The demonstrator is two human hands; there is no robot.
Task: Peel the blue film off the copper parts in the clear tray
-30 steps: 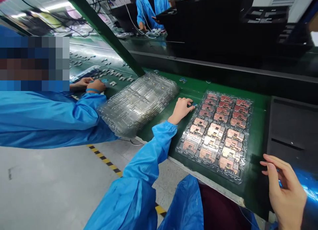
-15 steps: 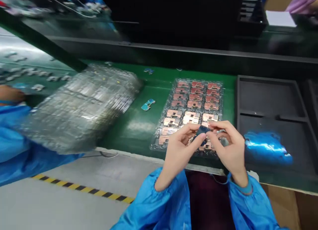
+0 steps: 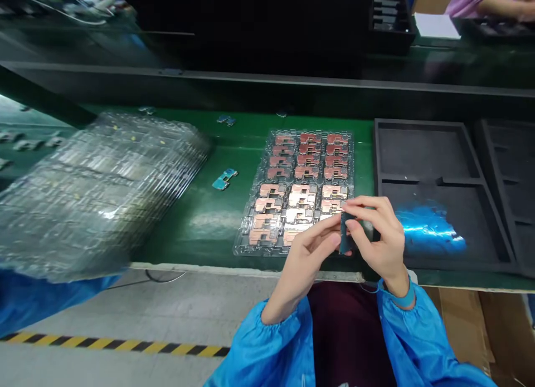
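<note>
Both my hands meet over the near right corner of a clear plastic tray [image 3: 267,135] filled with several copper-coloured parts. My left hand [image 3: 311,250] and my right hand [image 3: 378,239] pinch a small dark blue-green part [image 3: 346,234] between their fingertips, held on edge. A second small teal part [image 3: 224,179] lies loose on the green belt [image 3: 200,220] to the left of the tray.
A tall stack of clear empty trays [image 3: 96,186] sits on the belt at the left, above a blue sleeve [image 3: 37,298]. A black foam tray [image 3: 434,175] holding crumpled blue film [image 3: 430,231] lies right. Another small part [image 3: 225,119] rests at the belt's far edge.
My left hand left the belt beside the tray and came to my right hand over the tray's near corner. The small part now stands on edge between them. The view swung right.
</note>
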